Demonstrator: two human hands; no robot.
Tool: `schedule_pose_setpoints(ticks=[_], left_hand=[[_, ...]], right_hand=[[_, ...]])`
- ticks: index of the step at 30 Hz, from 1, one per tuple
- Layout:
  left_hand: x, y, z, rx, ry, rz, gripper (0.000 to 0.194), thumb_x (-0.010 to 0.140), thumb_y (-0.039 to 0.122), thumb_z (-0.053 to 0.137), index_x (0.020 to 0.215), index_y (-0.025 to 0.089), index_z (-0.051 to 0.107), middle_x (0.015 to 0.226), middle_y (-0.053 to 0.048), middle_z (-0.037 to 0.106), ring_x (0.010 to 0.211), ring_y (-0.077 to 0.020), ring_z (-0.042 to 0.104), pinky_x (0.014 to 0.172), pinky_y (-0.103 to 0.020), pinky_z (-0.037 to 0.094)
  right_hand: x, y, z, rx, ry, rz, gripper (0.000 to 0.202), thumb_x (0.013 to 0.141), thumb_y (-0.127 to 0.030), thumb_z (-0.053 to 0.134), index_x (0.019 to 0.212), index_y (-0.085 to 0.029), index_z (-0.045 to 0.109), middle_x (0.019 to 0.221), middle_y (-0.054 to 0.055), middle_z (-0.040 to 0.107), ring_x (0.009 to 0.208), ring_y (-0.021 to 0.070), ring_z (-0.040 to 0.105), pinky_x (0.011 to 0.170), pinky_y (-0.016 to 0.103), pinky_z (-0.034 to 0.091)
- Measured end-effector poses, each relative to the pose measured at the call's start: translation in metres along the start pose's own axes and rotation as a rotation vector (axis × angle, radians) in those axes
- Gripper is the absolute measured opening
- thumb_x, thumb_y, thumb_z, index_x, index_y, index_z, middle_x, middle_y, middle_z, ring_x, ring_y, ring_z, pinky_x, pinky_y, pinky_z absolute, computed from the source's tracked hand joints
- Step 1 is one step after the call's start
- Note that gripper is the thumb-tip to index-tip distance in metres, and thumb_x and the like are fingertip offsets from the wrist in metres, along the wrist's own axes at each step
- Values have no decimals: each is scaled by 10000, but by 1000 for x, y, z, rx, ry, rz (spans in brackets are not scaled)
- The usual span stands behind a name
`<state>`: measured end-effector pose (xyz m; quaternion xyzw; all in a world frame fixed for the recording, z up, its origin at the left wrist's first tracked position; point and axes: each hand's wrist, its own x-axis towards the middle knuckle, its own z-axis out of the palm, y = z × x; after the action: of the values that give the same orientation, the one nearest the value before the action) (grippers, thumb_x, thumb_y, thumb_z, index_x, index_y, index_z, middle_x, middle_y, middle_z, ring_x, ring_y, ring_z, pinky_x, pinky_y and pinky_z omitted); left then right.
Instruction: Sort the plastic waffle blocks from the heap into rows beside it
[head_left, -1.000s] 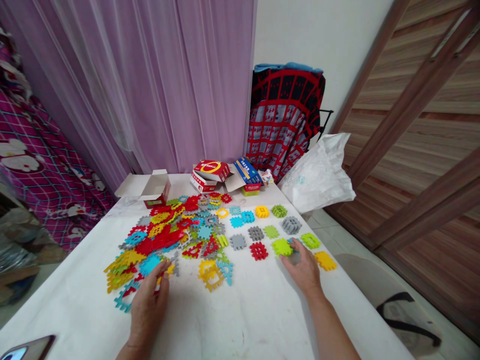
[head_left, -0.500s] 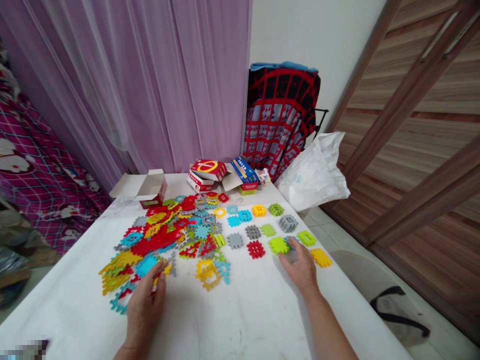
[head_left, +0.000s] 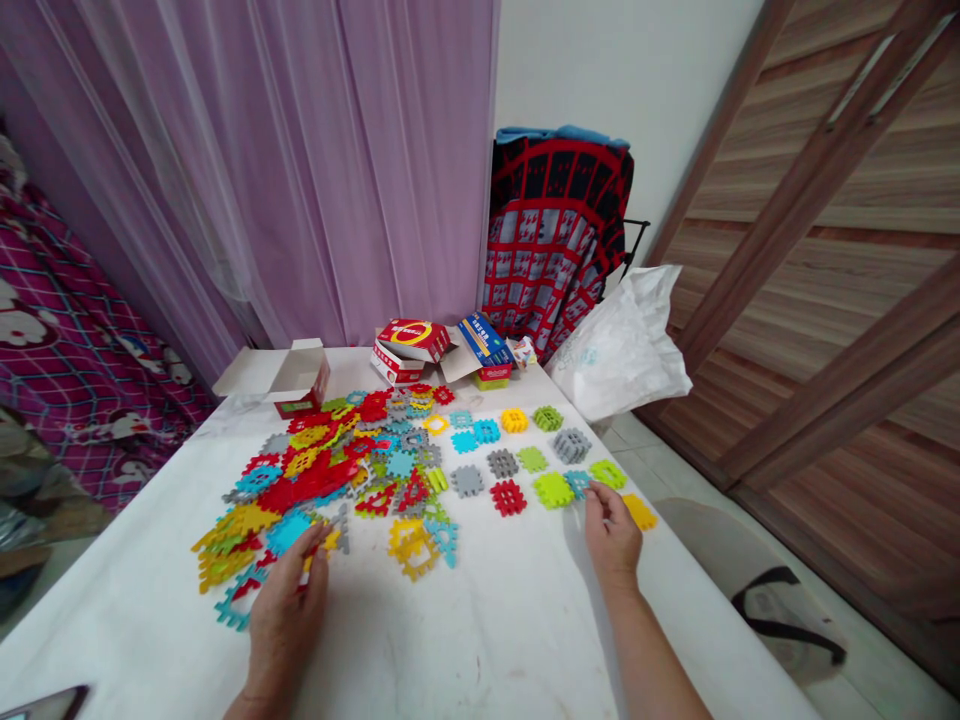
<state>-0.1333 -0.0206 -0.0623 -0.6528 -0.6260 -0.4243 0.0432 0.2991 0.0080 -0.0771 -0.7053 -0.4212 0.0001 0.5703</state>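
Note:
My left hand [head_left: 291, 600] rests at the near left edge of a heap of coloured plastic tiles [head_left: 311, 485], its fingers curled beside a small yellow piece [head_left: 331, 540]; whether it grips anything is hidden. My right hand [head_left: 613, 530] is at the right, fingers bent together at the near edge of a blue tile [head_left: 578, 484]. That blue tile lies between a lime green tile [head_left: 553, 490] and a green tile [head_left: 608, 474]. Just right of the hand is a yellow tile [head_left: 640, 512]. Grey, red, blue and yellow tiles lie in small groups further left and back.
An open box [head_left: 301, 380] stands at the back left of the white table [head_left: 480, 640]. Red and blue boxes [head_left: 414, 342] sit at the back middle. A white bag [head_left: 622, 345] leans at the right edge. A dark device [head_left: 52, 705] lies at the lower left corner.
My right hand has drawn back slightly to the right from the lime green tile, and its fingers have come closer together. The blue tile shows more. My left hand stays by the heap.

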Motion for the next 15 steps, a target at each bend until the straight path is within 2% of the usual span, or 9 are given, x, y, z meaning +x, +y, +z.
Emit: schedule_pose_setpoints(ticks=[4,9,12,15], left_hand=[[-2,-4,3,2,11,4,325,913,360,460,1146,202,622,1082,-84,758,940,-212,731,832,-316,583],[-1,-6,6,26,40,49,309,920,337,450,1136,193,619,1061,-88,763,944,-210,731,810,-309,591],[1,-3,6,25,51,86,294,924,313,449,1134,190,614,1041,-87,769,933,-205,734,804,-302,593],[1,-1,6,12,58,98,284,924,300,451,1132,193,613,1037,-86,770,933,-206,735,811,-311,594]], right_hand=[[1,4,1,-22,8,3,528,803,-586,490,946,-133,721,915,136,742,713,204,639,672,309,510],[-3,1,4,-18,10,-107,470,830,-548,491,930,-149,718,904,125,744,715,202,647,702,315,521],[-13,-15,13,5,-52,-215,374,855,-472,503,921,-168,711,882,100,743,699,185,650,682,297,529],[-29,-40,29,60,-203,-378,273,893,-370,492,908,-194,700,885,77,736,781,182,669,725,293,536]])
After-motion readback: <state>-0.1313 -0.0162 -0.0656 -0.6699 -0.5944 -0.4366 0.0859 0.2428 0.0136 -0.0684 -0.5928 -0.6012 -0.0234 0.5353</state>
